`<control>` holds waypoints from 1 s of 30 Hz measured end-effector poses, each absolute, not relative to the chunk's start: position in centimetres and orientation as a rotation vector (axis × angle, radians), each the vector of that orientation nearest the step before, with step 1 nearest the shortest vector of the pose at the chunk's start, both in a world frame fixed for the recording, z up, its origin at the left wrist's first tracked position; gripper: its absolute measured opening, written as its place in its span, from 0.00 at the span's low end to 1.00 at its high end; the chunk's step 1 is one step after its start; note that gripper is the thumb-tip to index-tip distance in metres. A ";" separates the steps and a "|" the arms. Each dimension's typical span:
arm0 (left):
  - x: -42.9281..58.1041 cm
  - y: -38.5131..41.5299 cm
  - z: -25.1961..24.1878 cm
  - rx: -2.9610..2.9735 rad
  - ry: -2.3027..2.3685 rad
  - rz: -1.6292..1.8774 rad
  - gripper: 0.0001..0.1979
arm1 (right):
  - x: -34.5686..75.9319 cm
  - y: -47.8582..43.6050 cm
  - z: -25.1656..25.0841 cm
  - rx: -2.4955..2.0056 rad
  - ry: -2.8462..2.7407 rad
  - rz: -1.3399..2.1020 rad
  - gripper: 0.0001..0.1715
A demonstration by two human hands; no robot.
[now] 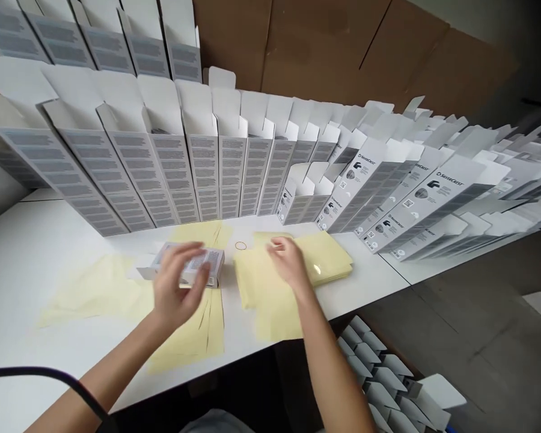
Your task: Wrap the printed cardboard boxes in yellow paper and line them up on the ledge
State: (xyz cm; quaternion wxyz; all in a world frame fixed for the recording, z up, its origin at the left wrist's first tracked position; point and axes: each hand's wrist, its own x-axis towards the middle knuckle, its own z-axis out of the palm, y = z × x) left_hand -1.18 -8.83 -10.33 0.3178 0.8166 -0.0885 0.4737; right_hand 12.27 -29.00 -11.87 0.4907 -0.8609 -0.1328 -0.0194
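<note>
My left hand, smeared by motion, has its thumb and fingers apart over a small printed carton. The carton lies on its side with an end flap out to the left; my hand covers part of it. Under it, thin pale yellow sheets are spread and creased. Over a stack of folded yellow sheets is my right hand, its fingers loosely curled and nothing visible in them. Whether it touches the stack I cannot tell. A thin rubber band lies on the white table between the hands.
Upright cartons with raised flaps line the table's back; more printed cartons crowd the right. Brown cardboard stands behind. Below the table's right edge is a box of open cartons. A black cable crosses lower left.
</note>
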 end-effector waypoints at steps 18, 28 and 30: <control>0.9 -13.5 -16.7 2.363 -0.636 0.525 0.17 | 14.1 -35.3 -10.9 -1.318 -0.034 0.414 0.27; 1.7 -16.2 -12.0 1.217 0.231 0.144 0.24 | 10.1 -34.5 -9.7 -1.281 -0.234 0.288 0.19; 2.1 -16.5 -11.0 1.090 0.207 0.120 0.20 | 9.7 -34.5 -9.5 -1.275 -0.252 0.261 0.18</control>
